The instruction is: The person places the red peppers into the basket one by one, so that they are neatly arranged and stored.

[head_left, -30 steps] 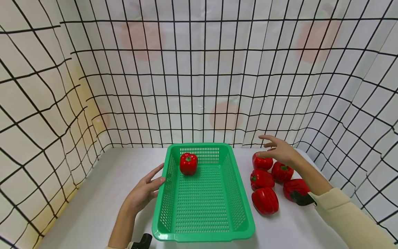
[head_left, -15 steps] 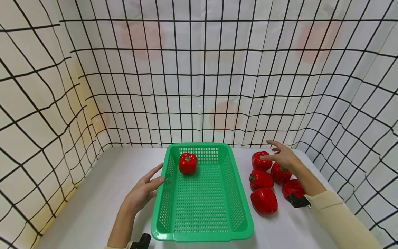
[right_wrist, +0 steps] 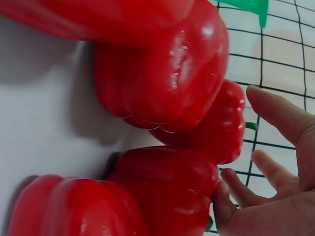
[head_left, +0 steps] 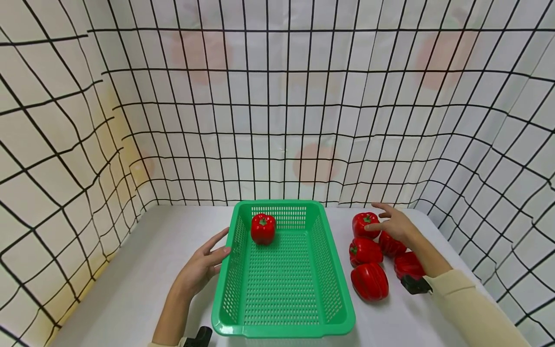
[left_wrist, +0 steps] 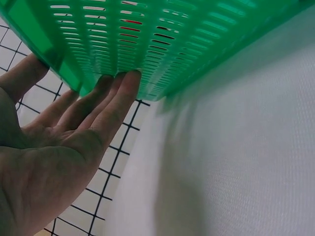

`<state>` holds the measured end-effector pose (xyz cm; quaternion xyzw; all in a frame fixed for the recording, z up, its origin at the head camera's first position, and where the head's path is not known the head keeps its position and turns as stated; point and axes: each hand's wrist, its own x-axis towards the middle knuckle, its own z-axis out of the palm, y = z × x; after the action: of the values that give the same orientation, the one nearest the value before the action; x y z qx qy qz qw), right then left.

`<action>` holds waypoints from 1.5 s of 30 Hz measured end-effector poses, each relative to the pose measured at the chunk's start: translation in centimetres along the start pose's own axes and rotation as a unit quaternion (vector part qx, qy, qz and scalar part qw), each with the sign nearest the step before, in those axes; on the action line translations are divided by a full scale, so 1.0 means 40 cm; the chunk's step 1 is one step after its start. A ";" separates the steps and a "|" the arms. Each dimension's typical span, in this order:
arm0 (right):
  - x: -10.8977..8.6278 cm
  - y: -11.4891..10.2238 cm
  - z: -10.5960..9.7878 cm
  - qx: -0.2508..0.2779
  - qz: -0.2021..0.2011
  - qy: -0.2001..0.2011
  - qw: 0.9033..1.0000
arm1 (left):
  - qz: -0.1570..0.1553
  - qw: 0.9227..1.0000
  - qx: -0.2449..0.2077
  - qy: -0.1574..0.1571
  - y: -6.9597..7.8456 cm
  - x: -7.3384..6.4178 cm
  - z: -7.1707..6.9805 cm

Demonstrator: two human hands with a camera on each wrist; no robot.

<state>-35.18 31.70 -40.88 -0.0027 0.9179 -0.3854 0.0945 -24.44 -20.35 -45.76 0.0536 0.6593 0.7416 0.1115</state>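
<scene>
My left hand (head_left: 195,272) touches the left side of a green plastic basket (head_left: 284,330) with outstretched fingers. In the left wrist view the fingertips (left_wrist: 129,84) lie against the slotted outer wall. One red bell pepper (head_left: 262,229) stands stem up in the basket's far left corner. My right hand (head_left: 396,225) is spread over the far end of a red pepper group, thumb and fingers apart around the farthest bell pepper (head_left: 363,224). In the right wrist view the thumb (right_wrist: 275,110) is close to that pepper's green stem (right_wrist: 251,126), and nothing is gripped.
Nearer on the white table (head_left: 143,270) lie more red bell peppers, including a middle one (head_left: 365,251), a front one (head_left: 370,282) and one beside the right wrist (head_left: 409,265). Black grid netting (head_left: 284,132) over pale walls encloses the back and sides.
My right hand has moved slightly right, then lower and nearer to the farthest bell pepper. The left hand and the basket look unchanged.
</scene>
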 end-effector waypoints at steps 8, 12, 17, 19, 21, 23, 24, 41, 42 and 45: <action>0.006 0.016 0.020 -0.022 -0.014 0.020 0.999 | -0.007 1.000 -0.003 0.006 -0.002 0.002 0.000; 0.009 0.016 0.025 -0.040 -0.014 0.021 0.999 | -0.007 1.000 -0.001 0.011 -0.004 0.002 0.001; 0.006 0.010 0.028 -0.050 -0.008 0.013 0.999 | -0.007 1.000 0.000 0.014 -0.004 0.002 0.001; 0.004 0.009 0.029 -0.053 -0.004 0.011 0.999 | -0.007 1.000 0.000 0.013 -0.004 0.002 0.001; 0.003 0.010 0.030 -0.059 -0.004 0.011 0.998 | -0.008 1.000 0.000 0.015 -0.004 0.001 0.002; 0.004 0.012 0.030 -0.064 -0.006 0.012 0.998 | -0.009 1.000 -0.001 0.015 -0.003 0.001 0.001; 0.005 0.013 0.031 -0.066 -0.008 0.012 0.998 | -0.009 1.000 -0.002 0.014 -0.002 0.000 0.001; 0.000 -0.010 0.017 -0.064 -0.003 0.016 0.998 | 0.001 1.000 0.009 0.002 0.000 0.003 0.003; -0.001 -0.013 0.016 -0.063 -0.003 0.016 0.998 | 0.001 1.000 0.010 0.003 0.000 0.004 0.003; 0.000 -0.020 0.013 -0.061 0.001 0.017 0.998 | -0.002 1.000 0.008 0.003 0.000 0.003 0.000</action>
<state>-35.13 30.76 -40.66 -0.0007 0.9410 -0.3290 0.0789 -24.57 -20.34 -45.75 0.0511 0.6660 0.7360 0.1103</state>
